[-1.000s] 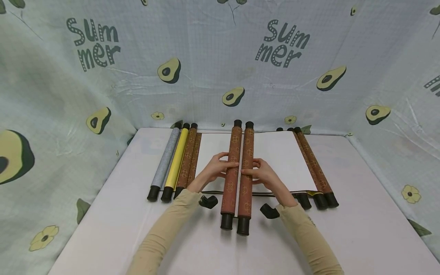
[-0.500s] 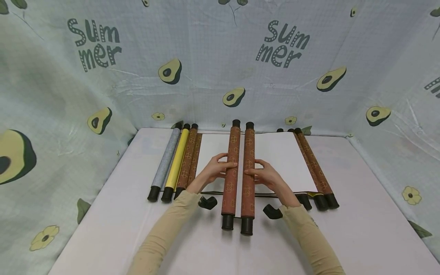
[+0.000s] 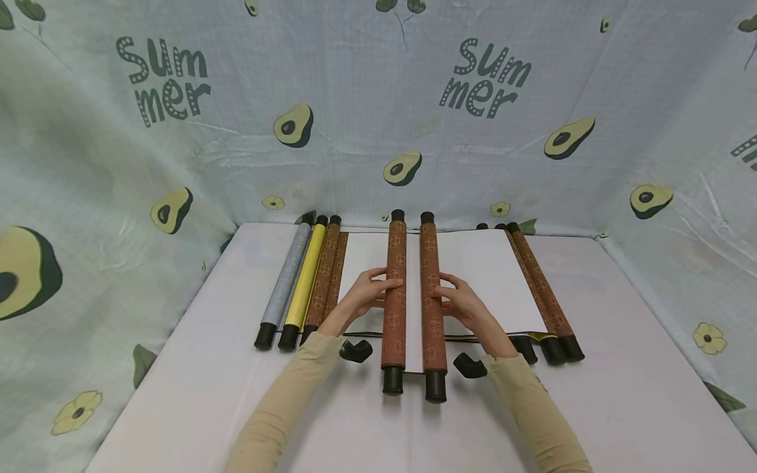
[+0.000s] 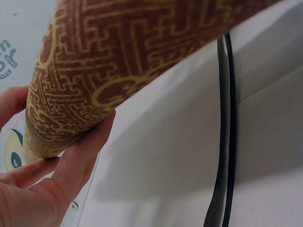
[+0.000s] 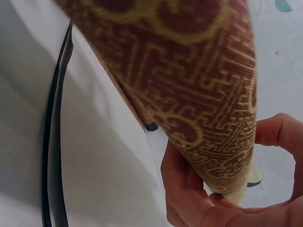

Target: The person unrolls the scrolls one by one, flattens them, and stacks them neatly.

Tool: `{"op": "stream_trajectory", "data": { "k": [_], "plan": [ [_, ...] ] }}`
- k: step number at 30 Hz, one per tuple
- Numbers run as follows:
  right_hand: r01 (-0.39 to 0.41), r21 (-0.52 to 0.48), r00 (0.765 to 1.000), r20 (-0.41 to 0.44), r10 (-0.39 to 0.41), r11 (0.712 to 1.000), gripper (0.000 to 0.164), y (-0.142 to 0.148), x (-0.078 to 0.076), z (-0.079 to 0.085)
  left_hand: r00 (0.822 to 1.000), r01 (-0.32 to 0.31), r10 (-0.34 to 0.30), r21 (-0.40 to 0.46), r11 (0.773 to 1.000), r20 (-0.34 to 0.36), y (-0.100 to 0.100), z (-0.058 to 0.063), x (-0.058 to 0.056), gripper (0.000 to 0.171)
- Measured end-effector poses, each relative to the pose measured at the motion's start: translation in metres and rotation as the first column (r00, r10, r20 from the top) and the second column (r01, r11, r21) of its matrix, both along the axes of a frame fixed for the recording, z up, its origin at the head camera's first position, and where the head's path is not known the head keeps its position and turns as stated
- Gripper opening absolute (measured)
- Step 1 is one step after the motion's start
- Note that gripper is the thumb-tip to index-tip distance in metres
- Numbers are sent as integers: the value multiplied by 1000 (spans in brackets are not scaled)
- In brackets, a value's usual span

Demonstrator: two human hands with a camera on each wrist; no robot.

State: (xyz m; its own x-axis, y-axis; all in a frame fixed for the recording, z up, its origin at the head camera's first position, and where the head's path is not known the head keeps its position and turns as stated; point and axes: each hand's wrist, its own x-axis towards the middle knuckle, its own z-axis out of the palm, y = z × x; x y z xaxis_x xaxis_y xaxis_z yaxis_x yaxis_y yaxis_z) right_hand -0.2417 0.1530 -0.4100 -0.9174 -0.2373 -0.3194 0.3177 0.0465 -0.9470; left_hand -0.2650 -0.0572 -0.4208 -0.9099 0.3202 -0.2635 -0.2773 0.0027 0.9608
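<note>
A brown patterned scroll with black end knobs is held up over the table, partly unrolled. A narrow white strip [image 3: 414, 309] shows between its left roll [image 3: 393, 328] and right roll [image 3: 434, 335]. My left hand [image 3: 365, 293] grips the left roll from its outer side, thumb on top and fingers beneath. The right hand [image 3: 464, 304] holds the right roll the same way. Both wrist views show the gold-patterned cloth of a roll close up, with fingers curled under it. Beneath lies a spread white sheet [image 3: 481, 276] with dark edges, partly hidden by the scroll.
Left of the sheet lie a grey roll [image 3: 286, 276], a yellow roll [image 3: 306, 276] and a brown roll [image 3: 323, 279]. Brown rolls [image 3: 538, 289] with black knobs lie along its right side. A printed cloth [image 3: 355, 85] hangs behind the white table [image 3: 195, 401].
The two rolls have moved apart, the left one leftward and the right one rightward. The white strip between them has widened. Both hands keep their hold.
</note>
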Motion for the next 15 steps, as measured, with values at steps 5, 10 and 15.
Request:
{"op": "stream_trajectory", "data": {
  "k": [5,10,15],
  "plan": [
    [17,-32,1000,19,-17,999,70,1,0,-1,1000,-14,15,-13,1000,24,-1,0,1,63],
    [18,-51,1000,18,-17,999,69,3,-1,-4,1000,-10,11,-63,998,9,-3,2,1,61],
    [-3,-84,1000,-26,1,996,72,3,-1,-6,1000,-9,8,-100,995,-9,-2,2,1,56]
  ]
}}
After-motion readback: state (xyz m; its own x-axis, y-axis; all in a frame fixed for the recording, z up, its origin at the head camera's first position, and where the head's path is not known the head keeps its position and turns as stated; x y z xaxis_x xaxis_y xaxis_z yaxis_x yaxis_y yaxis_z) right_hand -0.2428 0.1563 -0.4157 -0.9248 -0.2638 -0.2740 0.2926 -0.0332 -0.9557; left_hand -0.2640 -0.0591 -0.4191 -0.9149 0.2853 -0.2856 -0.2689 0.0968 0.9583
